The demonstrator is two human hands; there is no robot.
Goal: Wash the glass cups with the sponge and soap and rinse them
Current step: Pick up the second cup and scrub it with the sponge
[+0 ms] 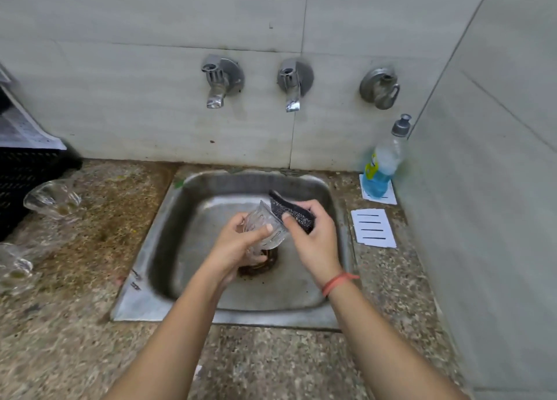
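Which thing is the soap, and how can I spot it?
Start at the square steel sink set in the speckled stone counter. Look past its back right corner: a clear plastic bottle of blue liquid stands on a white card by the wall. It alone is blue, with a grey cap.

Lined card (pixel 373 228) on counter (pixel 301 363); black crate (pixel 18 182) far left.
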